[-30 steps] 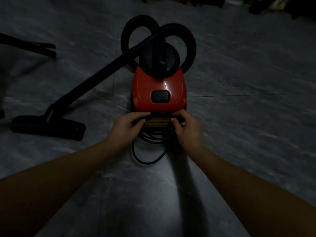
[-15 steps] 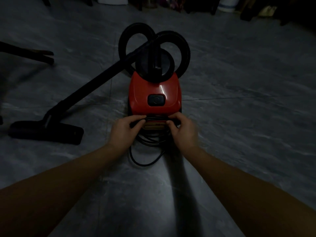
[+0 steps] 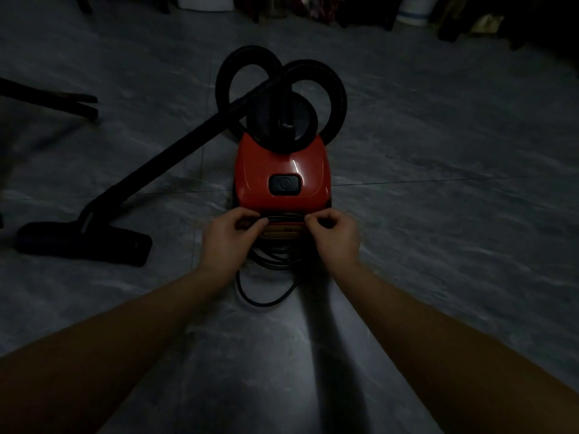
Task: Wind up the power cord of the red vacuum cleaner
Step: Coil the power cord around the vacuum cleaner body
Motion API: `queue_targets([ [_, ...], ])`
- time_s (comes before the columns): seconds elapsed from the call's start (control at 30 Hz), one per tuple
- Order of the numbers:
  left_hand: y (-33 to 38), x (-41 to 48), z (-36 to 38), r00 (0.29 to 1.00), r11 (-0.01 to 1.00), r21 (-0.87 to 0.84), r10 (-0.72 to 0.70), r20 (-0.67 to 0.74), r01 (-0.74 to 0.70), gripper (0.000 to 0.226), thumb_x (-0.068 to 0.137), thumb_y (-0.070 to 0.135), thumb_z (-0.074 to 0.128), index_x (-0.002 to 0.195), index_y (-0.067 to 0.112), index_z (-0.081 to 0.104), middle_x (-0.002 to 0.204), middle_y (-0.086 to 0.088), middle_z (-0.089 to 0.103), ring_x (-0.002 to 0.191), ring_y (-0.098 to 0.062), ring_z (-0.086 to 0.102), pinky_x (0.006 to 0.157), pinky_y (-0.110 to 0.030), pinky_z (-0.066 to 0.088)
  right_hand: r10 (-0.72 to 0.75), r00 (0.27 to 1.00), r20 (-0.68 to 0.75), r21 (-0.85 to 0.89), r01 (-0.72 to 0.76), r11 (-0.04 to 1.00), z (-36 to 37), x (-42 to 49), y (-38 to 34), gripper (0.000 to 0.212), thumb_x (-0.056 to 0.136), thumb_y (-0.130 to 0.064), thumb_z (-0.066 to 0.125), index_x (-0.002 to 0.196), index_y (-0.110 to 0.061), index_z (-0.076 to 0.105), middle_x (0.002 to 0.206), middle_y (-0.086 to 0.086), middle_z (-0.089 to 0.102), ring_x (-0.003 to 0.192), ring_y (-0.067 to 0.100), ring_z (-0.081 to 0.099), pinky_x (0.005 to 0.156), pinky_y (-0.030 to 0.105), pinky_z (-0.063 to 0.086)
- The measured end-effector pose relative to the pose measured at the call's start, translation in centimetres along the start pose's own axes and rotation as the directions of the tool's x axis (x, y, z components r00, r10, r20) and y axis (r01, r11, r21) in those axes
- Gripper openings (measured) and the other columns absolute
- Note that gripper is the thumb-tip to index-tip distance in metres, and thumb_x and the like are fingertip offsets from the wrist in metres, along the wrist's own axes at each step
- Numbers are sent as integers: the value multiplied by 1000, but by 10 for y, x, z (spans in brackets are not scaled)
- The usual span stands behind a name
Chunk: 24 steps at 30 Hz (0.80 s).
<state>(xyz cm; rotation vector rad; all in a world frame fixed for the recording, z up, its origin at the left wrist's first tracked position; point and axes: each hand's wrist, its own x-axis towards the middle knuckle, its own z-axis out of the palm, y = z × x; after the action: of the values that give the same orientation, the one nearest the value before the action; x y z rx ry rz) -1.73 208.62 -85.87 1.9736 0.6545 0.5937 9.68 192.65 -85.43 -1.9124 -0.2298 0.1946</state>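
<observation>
Head view, dim light. The red vacuum cleaner (image 3: 282, 170) stands on the grey tiled floor (image 3: 438, 245), its near end facing the viewer. The black power cord (image 3: 283, 218) spans this near end. The rest lies in loose loops on the floor just below, between the wrists. The left hand (image 3: 227, 239) and right hand (image 3: 335, 236), fingers curled, each pinch the cord between thumb and forefinger. The black hose (image 3: 332, 79) coils behind the body. The wand (image 3: 163, 161) runs left to the floor nozzle (image 3: 81, 245).
</observation>
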Motion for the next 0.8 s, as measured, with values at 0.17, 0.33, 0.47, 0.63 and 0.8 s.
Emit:
queue_targets([
  [0.17,-3,2,4,995,995,-28,-94,-31,93,19,80,39,78,87,22,74,78,9,73,76,-5,70,75,-30,59,11,1000,4,29,-11,1000,1,4,1,9,84,-24,75,78,-17,74,75,-6,73,73,11,71,71,29,58],
  [0.33,-1,4,5,991,991,-45,-131,-16,130,16,81,37,78,86,23,72,78,7,73,74,-4,70,69,-21,55,-4,1000,17,22,3,1000,1,6,4,11,83,-26,74,77,-18,73,75,-4,73,74,15,71,74,38,60],
  [0.47,-3,8,7,984,979,-101,-177,7,177,17,80,33,79,85,19,72,77,2,73,70,-6,71,66,-20,54,-9,1000,4,24,9,1000,2,6,3,10,83,-25,75,77,-17,73,75,-4,73,75,14,71,74,35,59],
  [0.63,3,10,8,967,953,-167,-254,21,254,18,80,26,81,87,11,73,79,-3,74,68,-5,70,63,-15,52,-4,1000,13,19,4,1000,1,6,2,11,85,-25,74,77,-16,73,74,-5,73,73,12,71,70,29,58],
  [0.8,1,0,2,998,998,-5,-59,-11,59,16,85,32,75,92,19,71,80,7,72,73,-5,69,68,-16,54,-15,1000,5,-15,15,1000,0,2,0,10,86,-27,74,80,-19,74,75,-8,73,72,8,70,67,24,55],
])
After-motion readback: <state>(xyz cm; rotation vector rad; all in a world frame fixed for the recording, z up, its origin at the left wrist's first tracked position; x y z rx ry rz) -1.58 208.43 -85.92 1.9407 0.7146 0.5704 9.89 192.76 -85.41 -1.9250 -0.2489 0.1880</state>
